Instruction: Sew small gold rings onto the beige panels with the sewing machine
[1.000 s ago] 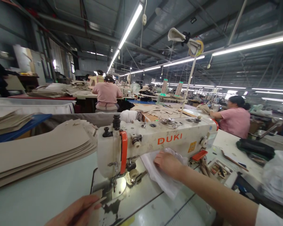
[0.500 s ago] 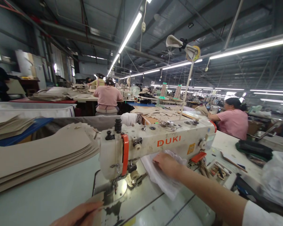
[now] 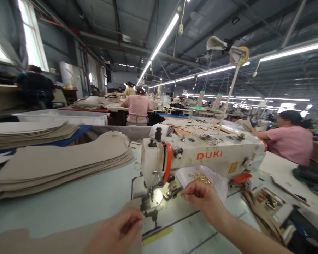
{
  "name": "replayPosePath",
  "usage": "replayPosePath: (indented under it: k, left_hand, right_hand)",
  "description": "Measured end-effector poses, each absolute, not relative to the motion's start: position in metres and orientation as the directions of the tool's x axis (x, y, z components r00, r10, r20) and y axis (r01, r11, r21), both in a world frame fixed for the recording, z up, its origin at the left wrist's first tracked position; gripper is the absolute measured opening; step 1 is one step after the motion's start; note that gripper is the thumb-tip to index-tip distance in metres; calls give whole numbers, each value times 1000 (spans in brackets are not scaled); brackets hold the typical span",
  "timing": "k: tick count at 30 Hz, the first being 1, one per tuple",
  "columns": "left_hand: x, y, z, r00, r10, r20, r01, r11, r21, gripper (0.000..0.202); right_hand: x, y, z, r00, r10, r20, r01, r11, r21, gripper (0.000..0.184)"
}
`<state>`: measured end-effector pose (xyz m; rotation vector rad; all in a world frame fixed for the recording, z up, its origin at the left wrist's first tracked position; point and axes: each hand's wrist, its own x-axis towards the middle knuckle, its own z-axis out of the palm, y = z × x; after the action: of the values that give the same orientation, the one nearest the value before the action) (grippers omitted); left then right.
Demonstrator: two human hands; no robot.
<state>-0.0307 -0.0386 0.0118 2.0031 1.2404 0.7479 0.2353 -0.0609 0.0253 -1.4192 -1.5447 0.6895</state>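
Observation:
My left hand [image 3: 119,227], slightly blurred, has its fingers closed at the edge of a beige fabric panel [image 3: 60,238] in front of the sewing machine [image 3: 190,155]. My right hand [image 3: 205,201] is pinched right of the needle [image 3: 151,193]; whatever lies between its fingertips is too small to make out. Just behind it, a white plastic bag [image 3: 220,181] rests open against the machine, with small gold-coloured metal pieces [image 3: 201,177] in it.
Stacked beige panels [image 3: 60,158] lie left of the machine. On the right are a tray [image 3: 281,211] of small parts and tools, and strips of brown fabric [image 3: 262,211]. Co-workers sit ahead [image 3: 137,106], at right [image 3: 291,141] and far left [image 3: 34,84].
My right hand has come out of the plastic bag toward the needle, fingers now pinched, uncovering the gold pieces. My left hand has brought the beige panel further into view. The view has turned left.

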Motion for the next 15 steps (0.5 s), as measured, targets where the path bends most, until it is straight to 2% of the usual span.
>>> replayPosePath:
  k: [3,5,9,15]
  left_hand:
    - [-25,-53,22,376,910,172,545,-368,753,16]
    - [-26,-58,23,374,903,209,538,-395,744,15]
    - [-29,-60,22,348,901,258,547,-418,725,15]
    - [-30,-54,18,301,904,305,553,-426,716,14]
  right_hand:
    - [197,-72,16,44,980,196,119,189,-975,14]
    - [174,-74,12,41,989,145,-9,145,-989,17]
    - [146,-70,7,-2,996,91,-55,90,-994,17]
    - [139,-67,8,-5,995,101,-22,101,-995,23]
